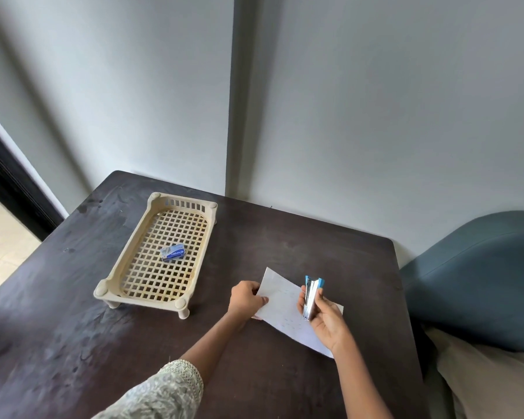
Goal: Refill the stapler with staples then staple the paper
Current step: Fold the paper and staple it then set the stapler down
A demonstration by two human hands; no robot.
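A white sheet of paper (285,309) lies on the dark wooden table (270,246), its left edge lifted. My left hand (245,299) pinches that left edge. My right hand (325,319) grips a small blue and silver stapler (311,296), held upright over the paper's right part with its blue end pointing away from me. A small blue box of staples (172,252) rests inside the cream plastic basket tray (133,252) on the left of the table.
The cream lattice tray stands on short legs at the table's left half. A blue-grey padded chair (478,276) sits close to the table's right edge. A grey wall runs behind the table. A doorway with a dark frame (9,189) opens at far left.
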